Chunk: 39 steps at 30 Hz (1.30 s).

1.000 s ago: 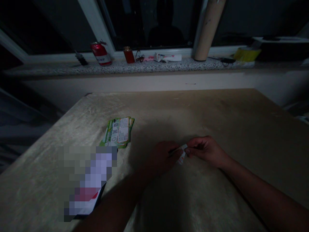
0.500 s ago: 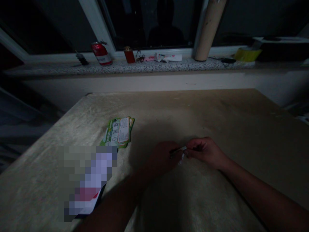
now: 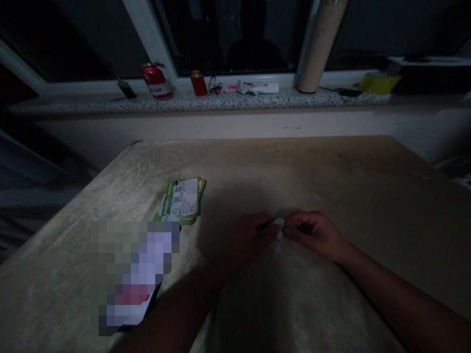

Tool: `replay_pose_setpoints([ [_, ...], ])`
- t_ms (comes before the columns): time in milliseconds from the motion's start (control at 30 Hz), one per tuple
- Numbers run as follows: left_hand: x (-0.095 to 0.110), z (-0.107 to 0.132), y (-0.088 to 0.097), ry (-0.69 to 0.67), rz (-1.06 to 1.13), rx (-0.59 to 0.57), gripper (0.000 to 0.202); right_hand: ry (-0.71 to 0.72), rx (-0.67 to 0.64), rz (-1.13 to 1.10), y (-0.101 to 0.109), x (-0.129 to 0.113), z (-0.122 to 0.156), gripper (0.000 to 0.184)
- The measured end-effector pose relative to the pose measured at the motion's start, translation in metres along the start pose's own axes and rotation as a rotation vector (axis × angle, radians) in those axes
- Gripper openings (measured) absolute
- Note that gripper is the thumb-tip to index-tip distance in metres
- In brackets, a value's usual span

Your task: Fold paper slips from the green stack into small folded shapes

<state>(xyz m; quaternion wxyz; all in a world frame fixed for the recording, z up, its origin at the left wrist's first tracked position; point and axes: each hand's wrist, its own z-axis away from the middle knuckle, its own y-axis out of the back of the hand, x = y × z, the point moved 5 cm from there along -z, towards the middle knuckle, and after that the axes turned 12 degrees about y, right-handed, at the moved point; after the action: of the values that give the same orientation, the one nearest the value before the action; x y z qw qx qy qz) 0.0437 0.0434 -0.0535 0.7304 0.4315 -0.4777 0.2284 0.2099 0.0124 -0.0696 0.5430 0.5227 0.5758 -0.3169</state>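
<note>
Over the middle of the table, my left hand (image 3: pixel 250 238) is closed around a small pale printed piece (image 3: pixel 278 231) that looks like paper or a wrapper. Most of that piece is hidden by my fingers, and the dim light blurs its details. Just to the right, my right hand (image 3: pixel 312 230) pinches its right edge between thumb and fingertips. The two hands almost meet. To their left lies a small stack of green printed packets or cards (image 3: pixel 182 198), fanned slightly, with white text panels facing up.
A phone-like device (image 3: pixel 143 311), mostly pixelated, lies beside my left forearm on the table (image 3: pixel 331 171). Behind, the speckled windowsill (image 3: pixel 176 105) bears a red can (image 3: pixel 156 83), a small orange-red container (image 3: pixel 198 83), crumpled white wrapping (image 3: pixel 257 88), a cardboard tube (image 3: pixel 320 49) and a yellow roll (image 3: pixel 379 83).
The pale piece has turned between my fingers and shows more of its printed face. My hands have stayed nearly in place; the view has shifted very slightly.
</note>
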Motion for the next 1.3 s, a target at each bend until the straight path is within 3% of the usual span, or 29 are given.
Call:
replay_pose_setpoints([
  [200, -0.001, 0.001, -0.006, -0.031, 0.059, -0.049, 0.03, 0.145, -0.09, 0.217, -0.006, -0.009, 0.0, 0.033],
  [700, 0.0, 0.005, -0.017, 0.02, 0.322, -0.264, 0.037, 0.277, -0.087, 0.27, -0.009, -0.022, 0.001, 0.045],
  [967, -0.006, 0.005, -0.018, 0.053, 0.379, -0.293, 0.04, 0.224, -0.057, 0.044, -0.007, -0.017, 0.0, 0.06],
  [1300, -0.01, 0.002, -0.016, 0.041, 0.38, -0.269, 0.044, 0.149, -0.082, 0.022, 0.0, -0.013, 0.001, 0.037],
])
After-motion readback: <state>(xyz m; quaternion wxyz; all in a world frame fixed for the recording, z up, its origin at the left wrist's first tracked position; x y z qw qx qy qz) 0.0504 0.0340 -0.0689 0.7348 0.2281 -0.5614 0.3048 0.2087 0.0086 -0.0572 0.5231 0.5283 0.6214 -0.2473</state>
